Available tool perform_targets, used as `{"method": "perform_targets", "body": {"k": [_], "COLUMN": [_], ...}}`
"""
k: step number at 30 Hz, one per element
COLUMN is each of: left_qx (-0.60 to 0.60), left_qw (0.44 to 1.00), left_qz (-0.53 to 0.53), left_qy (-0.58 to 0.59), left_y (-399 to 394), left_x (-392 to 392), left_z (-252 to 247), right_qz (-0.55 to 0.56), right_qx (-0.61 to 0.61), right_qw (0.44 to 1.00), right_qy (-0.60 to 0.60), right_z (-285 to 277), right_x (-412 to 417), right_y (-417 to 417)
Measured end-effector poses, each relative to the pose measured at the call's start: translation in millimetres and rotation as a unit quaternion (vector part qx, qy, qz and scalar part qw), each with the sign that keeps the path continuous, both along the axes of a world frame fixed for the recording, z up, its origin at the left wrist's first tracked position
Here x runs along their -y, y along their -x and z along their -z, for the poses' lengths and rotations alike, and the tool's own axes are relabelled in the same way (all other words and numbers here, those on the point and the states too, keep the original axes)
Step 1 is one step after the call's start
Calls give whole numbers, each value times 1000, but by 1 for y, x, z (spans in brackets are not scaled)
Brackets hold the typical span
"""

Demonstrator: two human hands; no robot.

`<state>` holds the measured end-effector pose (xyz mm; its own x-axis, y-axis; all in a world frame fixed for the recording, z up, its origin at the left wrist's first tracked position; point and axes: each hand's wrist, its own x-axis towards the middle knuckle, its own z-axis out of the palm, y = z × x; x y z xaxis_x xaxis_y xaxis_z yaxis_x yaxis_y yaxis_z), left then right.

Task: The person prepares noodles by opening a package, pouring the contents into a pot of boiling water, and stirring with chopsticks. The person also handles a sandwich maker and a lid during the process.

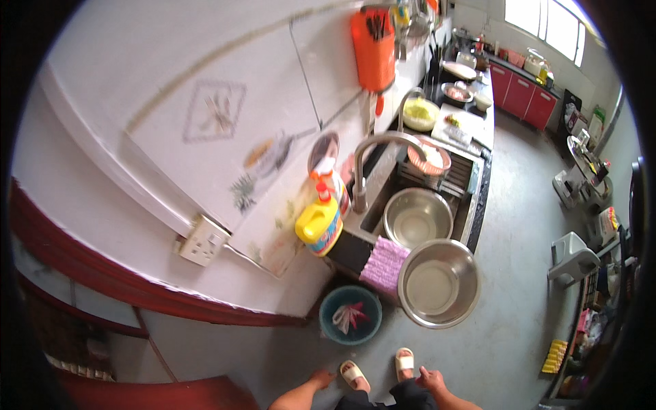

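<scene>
My left hand (323,379) hangs low at the bottom of the head view, beside my slippered foot, its fingers loosely curled; whether it holds anything is not clear. My right hand (431,380) is at my right thigh, thumb up, over the dark shorts, and its grip cannot be made out. In front of me a large steel basin (435,284) rests at the counter's near end, beside a purple cloth (384,264). A second steel basin (417,219) sits in the sink (370,220) near the curved faucet (360,169). A teal tub (333,328) on the floor holds pink and white gloves or cloths.
A yellow detergent jug (319,225) stands left of the sink. Baskets of food, a pink colander (429,155) and a white cutting board (458,125) line the counter. A grey stool (571,256) and loaded shelves stand at the right. A red wooden edge (169,394) is at lower left.
</scene>
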<state>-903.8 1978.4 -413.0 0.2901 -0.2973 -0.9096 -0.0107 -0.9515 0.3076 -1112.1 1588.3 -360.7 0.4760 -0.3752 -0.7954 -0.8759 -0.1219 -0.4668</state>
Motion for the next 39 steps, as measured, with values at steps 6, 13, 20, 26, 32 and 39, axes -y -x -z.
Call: {"method": "perform_targets", "body": {"k": [6,13,20,26,32,39], "left_qx": [160,331,469,528,570,628], "left_qw": [984,764,615,608,570,512], "left_qz": [-68,-528,-471,-352,-348,-370], "left_qy": [-36,165,425,477,479,454], "left_y": [6,-33,-106,-195,-300,-447], "left_x": [-25,123,325,445,516,574], "left_z": [-102,-224,-429,-538,-588,-632], "right_qz": [79,129,243,370,393,394], "right_qx": [224,128,164,142,142,115], "right_qw": [941,962,955,918,904,908], "right_qy": [-240,-202,-44,-12,-89,-85], "right_z": [125,-7,-67,-67,-54,-39], "right_x": [74,200,390,488,508,581], "right_y": [23,-14,75,137,125,92]}}
